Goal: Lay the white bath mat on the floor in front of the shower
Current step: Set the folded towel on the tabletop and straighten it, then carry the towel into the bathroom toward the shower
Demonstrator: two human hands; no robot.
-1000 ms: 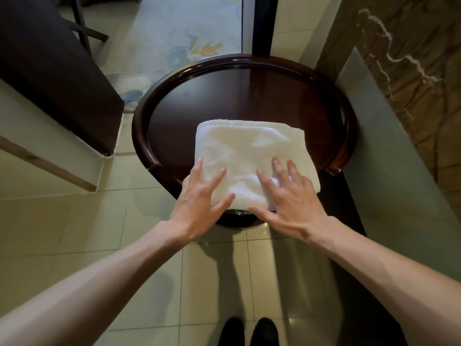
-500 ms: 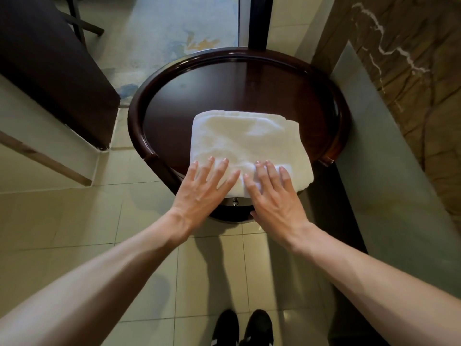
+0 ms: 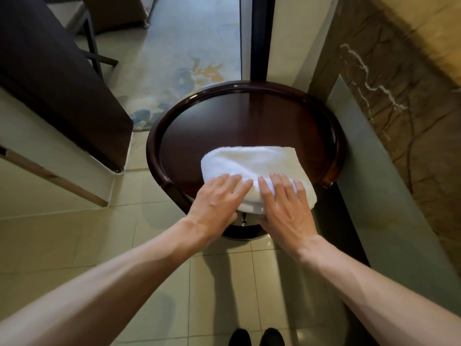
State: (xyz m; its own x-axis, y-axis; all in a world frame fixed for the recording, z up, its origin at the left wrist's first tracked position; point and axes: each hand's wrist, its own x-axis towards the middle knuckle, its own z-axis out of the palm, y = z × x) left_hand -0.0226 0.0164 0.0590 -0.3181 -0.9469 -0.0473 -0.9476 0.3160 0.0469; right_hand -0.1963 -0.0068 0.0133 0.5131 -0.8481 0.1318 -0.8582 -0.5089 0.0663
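Tiled floor [image 3: 99, 233]: lies all around the table; no shower is in view.
Round dark wooden table [image 3: 237, 121]: its raised rim breaks at the near side, where both hands reach in.
White bath mat [image 3: 252, 163]: folded on the table's near half, with its near edge overhanging the table. This leaves room for a thumb beneath. It is not yet on the floor.
Right hand [image 3: 287, 208]: at the table's near edge, fingers atop the mat and thumb under the overhang, pinching it, probably to lift.
Left hand [image 3: 217, 198]: nearer the table's left rim, fingers flat on the mat. The thumb is hidden, so its grip is unclear.
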